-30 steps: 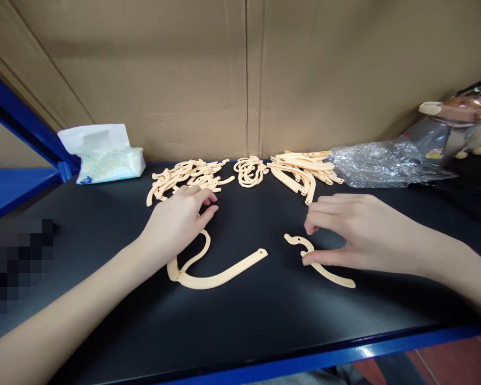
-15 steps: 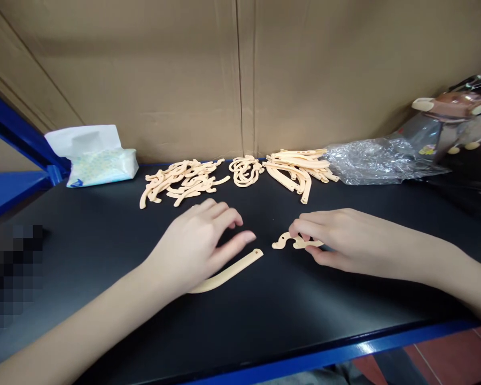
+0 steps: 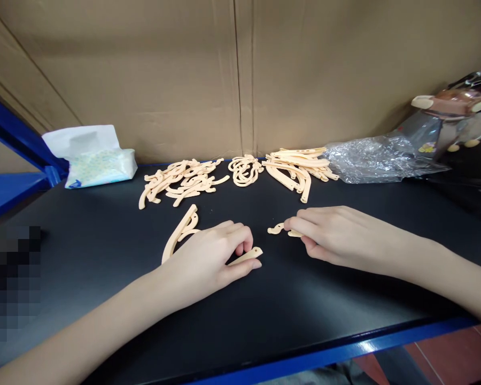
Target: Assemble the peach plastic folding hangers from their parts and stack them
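Note:
My left hand (image 3: 224, 248) is closed around a curved beige arm (image 3: 246, 256) lying on the dark tabletop. Its thumb runs along the near edge and its curled fingers are on the far side; the arm's tip with a hole pokes out. My right hand (image 3: 324, 232) pinches a small wavy beige hook-like piece (image 3: 276, 229) just off to the right, and its fingers hide most of it. Beyond my left wrist lies another long beige arm (image 3: 180, 232) with a thinner curved piece (image 3: 190, 233) against it, both partly covered by the hand.
Along the back lie a pile of curved beige pieces (image 3: 180, 182), a small heap of beige hooks (image 3: 246, 170) and a stack of long beige arms (image 3: 300, 166). A tissue pack (image 3: 100, 166) stands at left. Clear plastic wrap (image 3: 377, 160) and a brown-lidded bottle (image 3: 436, 123) are at right.
My left hand has shifted right and closed round the arm, uncovering the pieces behind it. My right hand, with the hook-like piece, has moved slightly left and away from me.

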{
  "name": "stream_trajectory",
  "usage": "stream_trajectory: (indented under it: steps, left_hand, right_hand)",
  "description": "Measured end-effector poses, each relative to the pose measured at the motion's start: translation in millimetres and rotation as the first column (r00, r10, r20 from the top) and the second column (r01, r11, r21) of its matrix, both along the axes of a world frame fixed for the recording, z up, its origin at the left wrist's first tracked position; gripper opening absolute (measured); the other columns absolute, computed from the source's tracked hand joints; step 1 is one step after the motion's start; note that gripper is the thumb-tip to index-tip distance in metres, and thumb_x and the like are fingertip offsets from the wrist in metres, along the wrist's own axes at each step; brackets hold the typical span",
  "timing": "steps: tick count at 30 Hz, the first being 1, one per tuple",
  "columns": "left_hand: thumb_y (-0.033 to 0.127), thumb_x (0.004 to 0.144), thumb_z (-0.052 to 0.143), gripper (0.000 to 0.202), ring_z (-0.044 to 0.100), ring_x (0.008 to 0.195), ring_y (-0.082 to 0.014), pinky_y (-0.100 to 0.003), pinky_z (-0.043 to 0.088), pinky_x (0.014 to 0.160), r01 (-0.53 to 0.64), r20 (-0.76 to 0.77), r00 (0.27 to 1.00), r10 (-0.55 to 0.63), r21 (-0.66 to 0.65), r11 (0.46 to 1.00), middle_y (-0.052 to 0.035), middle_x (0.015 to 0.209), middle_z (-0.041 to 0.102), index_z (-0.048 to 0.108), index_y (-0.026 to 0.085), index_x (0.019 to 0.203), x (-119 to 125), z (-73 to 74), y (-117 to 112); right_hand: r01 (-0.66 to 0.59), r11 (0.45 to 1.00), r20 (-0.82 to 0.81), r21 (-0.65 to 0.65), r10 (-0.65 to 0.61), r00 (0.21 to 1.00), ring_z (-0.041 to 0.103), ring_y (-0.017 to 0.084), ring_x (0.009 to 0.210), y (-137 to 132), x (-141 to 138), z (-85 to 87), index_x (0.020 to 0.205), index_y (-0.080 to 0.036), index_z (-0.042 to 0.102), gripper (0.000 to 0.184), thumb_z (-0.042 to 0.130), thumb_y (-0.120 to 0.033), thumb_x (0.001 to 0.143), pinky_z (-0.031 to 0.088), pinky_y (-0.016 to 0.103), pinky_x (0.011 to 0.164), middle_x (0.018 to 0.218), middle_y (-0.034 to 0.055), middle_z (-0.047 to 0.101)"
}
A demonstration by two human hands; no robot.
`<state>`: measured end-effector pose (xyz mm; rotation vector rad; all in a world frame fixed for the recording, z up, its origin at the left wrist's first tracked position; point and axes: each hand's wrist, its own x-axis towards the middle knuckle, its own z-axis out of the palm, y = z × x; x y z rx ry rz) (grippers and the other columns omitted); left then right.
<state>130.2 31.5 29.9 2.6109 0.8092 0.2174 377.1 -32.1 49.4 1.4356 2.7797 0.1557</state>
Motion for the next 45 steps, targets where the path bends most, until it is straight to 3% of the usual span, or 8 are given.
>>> stream_trajectory:
  steps: [14, 21, 24, 28, 31, 34, 40, 45]
  left_hand:
    - [0.029, 0.093, 0.056, 0.011, 0.052, 0.071, -0.0124, -0.024, 0.035, 0.06, 0.03, 0.032, 0.999, -0.032, 0.065, 0.997, 0.0045, 0.084, 0.055, 0.05, 0.022, 0.089, -0.5, -3.5, 2.4]
    - [0.03, 0.092, 0.055, 0.011, 0.052, 0.071, -0.0126, -0.024, 0.036, 0.06, -0.007, 0.065, 0.998, 0.002, 0.075, 0.997, 0.0039, 0.082, 0.054, 0.051, 0.022, 0.088, 0.3, -4.6, 4.1]
    - [0.031, 0.09, 0.056, 0.011, 0.052, 0.07, -0.0126, -0.024, 0.036, 0.06, -0.028, 0.068, 0.997, 0.024, 0.05, 0.998, 0.004, 0.08, 0.054, 0.052, 0.022, 0.086, 1.6, -5.3, 4.2]
    - [0.028, 0.087, 0.057, 0.01, 0.05, 0.064, -0.0123, -0.024, 0.034, 0.057, -0.021, 0.04, 0.999, 0.019, 0.052, 0.998, 0.0042, 0.078, 0.054, 0.05, 0.021, 0.082, 4.3, -6.4, 5.0]
    - [0.025, 0.087, 0.056, 0.011, 0.049, 0.062, -0.0123, -0.024, 0.033, 0.055, 0.009, 0.009, 1.0, -0.01, 0.126, 0.992, 0.0041, 0.075, 0.053, 0.048, 0.021, 0.08, 6.3, -6.6, 5.1]
    - [0.023, 0.088, 0.056, 0.012, 0.051, 0.063, -0.013, -0.024, 0.033, 0.055, 0.041, -0.045, 0.998, -0.032, 0.223, 0.974, 0.0036, 0.073, 0.052, 0.047, 0.02, 0.079, 7.6, -6.1, 3.2]
    - [0.025, 0.091, 0.054, 0.015, 0.053, 0.064, -0.0135, -0.024, 0.034, 0.054, 0.073, -0.131, 0.991, -0.028, 0.352, 0.933, 0.0035, 0.071, 0.051, 0.047, 0.019, 0.079, 8.1, -7.2, -0.6]
    - [0.03, 0.094, 0.054, 0.018, 0.053, 0.064, -0.0128, -0.024, 0.034, 0.054, 0.06, -0.061, 0.997, -0.04, 0.359, 0.931, 0.0037, 0.073, 0.052, 0.048, 0.019, 0.08, 6.0, -9.9, 0.1]
  right_hand:
    - [0.08, 0.994, -0.198, 0.08, -0.063, 0.978, 0.06, 0.017, 0.067, 12.5, 7.3, -8.3, 0.104, -0.018, 0.05, 0.022, 0.044, -0.006, 0.087, 0.04, 0.026, 0.059, 0.085, 0.003, 0.06]
    - [0.075, 0.996, -0.367, -0.05, -0.088, 0.926, 0.06, 0.013, 0.068, 14.7, 5.7, -14.9, 0.103, -0.018, 0.05, 0.024, 0.035, -0.004, 0.09, 0.045, 0.026, 0.064, 0.098, 0.0045, 0.06]
    - [0.065, 0.997, -0.361, -0.035, -0.073, 0.93, 0.062, 0.016, 0.077, 12.4, -0.6, -17.3, 0.106, -0.016, 0.054, 0.016, 0.041, -0.018, 0.096, 0.048, 0.03, 0.069, 0.101, 0.0056, 0.06]
    - [-0.007, 0.999, -0.277, 0.044, 0.019, 0.961, 0.061, 0.021, 0.087, 5.8, -12.0, -17.7, 0.105, -0.016, 0.064, 0.031, 0.06, -0.043, 0.091, 0.05, 0.034, 0.074, 0.1, 0.0068, 0.062]
    - [-0.044, 0.995, -0.278, 0.086, 0.066, 0.958, 0.06, 0.019, 0.082, 4.2, -17.8, -18.4, 0.093, -0.015, 0.068, 0.016, 0.056, -0.026, 0.094, 0.05, 0.033, 0.075, 0.094, 0.0067, 0.063]
    - [-0.072, 0.988, -0.306, 0.133, 0.11, 0.946, 0.059, 0.018, 0.078, 6.2, -19.3, -20.1, 0.085, -0.012, 0.067, 0.019, 0.051, -0.015, 0.093, 0.05, 0.032, 0.072, 0.088, 0.0078, 0.063]
    - [-0.108, 0.983, -0.275, 0.145, 0.145, 0.95, 0.058, 0.019, 0.079, 6.2, -18.6, -22.2, 0.085, -0.012, 0.065, 0.021, 0.056, -0.027, 0.094, 0.049, 0.031, 0.065, 0.088, 0.008, 0.062]
    - [-0.049, 0.995, -0.319, 0.092, 0.076, 0.945, 0.056, 0.018, 0.078, 4.6, -19.4, -20.4, 0.08, -0.014, 0.062, 0.015, 0.052, -0.013, 0.091, 0.047, 0.029, 0.065, 0.087, 0.0065, 0.061]
